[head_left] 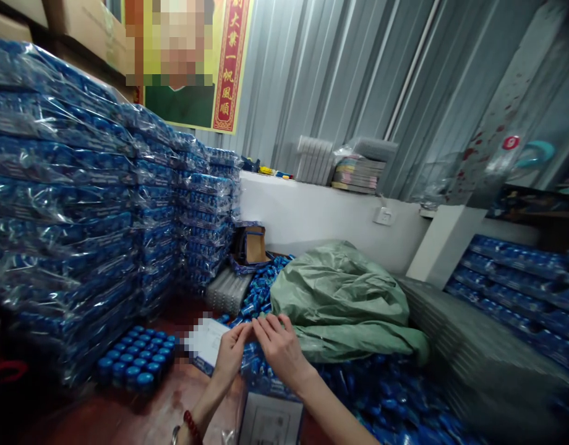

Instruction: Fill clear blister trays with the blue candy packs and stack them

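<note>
My left hand [232, 351] and my right hand [279, 348] meet in front of me, fingertips almost touching. Fingers and thumb of the left are pinched together; what they hold, if anything, is too small to make out. The right has its fingers bent and drawn together too, its grip likewise unclear. Below them stands a box [271, 421] with a white printed panel and blue small cans near its far end. Just beyond the left hand lies a white-and-blue carton [205, 342]. Past both hands spreads a heap of loose blue cans [259, 290], partly under a green sheet [342, 284].
Plastic-wrapped blue packs [62, 204] form tall stacks at left. A block of blue cans [136, 358] stands on the red floor [173, 411]. Grey trays [479, 352] pile up at right, before more blue packs [521, 278]. A low white wall [312, 213] runs behind.
</note>
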Demonstrator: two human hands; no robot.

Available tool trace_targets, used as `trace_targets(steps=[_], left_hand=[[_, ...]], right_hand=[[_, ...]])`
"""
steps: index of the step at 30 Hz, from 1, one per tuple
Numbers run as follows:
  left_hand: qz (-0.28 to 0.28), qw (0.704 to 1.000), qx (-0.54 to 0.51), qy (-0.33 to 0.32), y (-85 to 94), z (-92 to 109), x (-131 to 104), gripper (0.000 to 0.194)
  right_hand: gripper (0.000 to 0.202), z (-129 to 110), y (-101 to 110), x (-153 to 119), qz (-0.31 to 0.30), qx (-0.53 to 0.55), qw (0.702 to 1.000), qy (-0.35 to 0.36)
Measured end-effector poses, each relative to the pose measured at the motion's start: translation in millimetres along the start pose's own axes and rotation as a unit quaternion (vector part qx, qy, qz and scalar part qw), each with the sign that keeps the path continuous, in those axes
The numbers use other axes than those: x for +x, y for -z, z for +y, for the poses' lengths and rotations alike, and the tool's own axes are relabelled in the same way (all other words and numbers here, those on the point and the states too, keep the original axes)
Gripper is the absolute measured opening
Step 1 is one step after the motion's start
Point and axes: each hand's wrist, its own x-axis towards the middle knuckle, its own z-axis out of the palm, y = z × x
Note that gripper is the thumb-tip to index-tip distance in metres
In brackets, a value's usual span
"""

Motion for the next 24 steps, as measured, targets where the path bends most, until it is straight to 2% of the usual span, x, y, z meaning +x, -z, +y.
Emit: trace_targets(steps=[3, 5, 7, 9, 12, 15, 17, 18, 21, 22, 24], left_hand=[[0.005, 1.000, 0.022, -0.019, -2.3, -3.3, -1.3, 0.048], [-0.011, 1.000, 0.018, -0.022, -4.8, -6.9, -2.3, 0.046], [-0.024, 1.000, -0.011, -0.002, -7.0, -9.5, -2.8, 0.045], [-0.012, 0.999, -0.047, 0.022, -7.9, -9.8, -2.8, 0.045], [0.022, 0.997, -0.066, 0.032, -6.9, -6.2, -2.4, 0.044], [0.028, 0.999, -0.038, 0.015, -5.3, -2.8, -2.3, 0.042], [0.026, 0.999, -0.026, 0.008, -4.2, -3.1, -2.5, 0.042], [0.024, 0.999, -0.031, 0.012, -3.5, -4.0, -2.7, 0.042], [0.016, 0.997, -0.068, 0.043, 0.1, -7.5, -3.7, 0.042], [0.005, 0.996, -0.075, 0.051, 1.7, -8.5, -4.2, 0.040], [-0.024, 0.995, -0.077, 0.060, 5.3, -9.6, -5.5, 0.038]], right_hand=[[0.026, -0.2, 3.7, 2.4, -0.023, -0.006, 1.000, 0.005], [0.021, 5.1, 2.2, 5.4, -0.042, -0.003, 0.999, -0.012], [0.020, 15.7, 1.9, 9.1, -0.053, 0.004, 0.997, -0.046], [0.021, 27.6, 6.4, 12.3, -0.040, 0.025, 0.992, -0.114], [0.022, 37.8, 20.1, 15.1, -0.013, 0.103, 0.971, -0.214], [0.038, 37.3, 27.4, 16.0, -0.083, 0.216, 0.952, -0.199], [0.028, 36.1, 23.3, 16.3, -0.159, 0.299, 0.922, -0.188], [0.021, 36.3, 19.1, 16.5, -0.188, 0.345, 0.897, -0.201], [0.030, 40.7, 4.8, 17.9, -0.215, 0.471, 0.814, -0.264], [0.031, 42.8, 1.1, 18.8, -0.211, 0.495, 0.798, -0.273], [0.030, 45.9, -3.8, 20.7, -0.204, 0.504, 0.796, -0.265]])
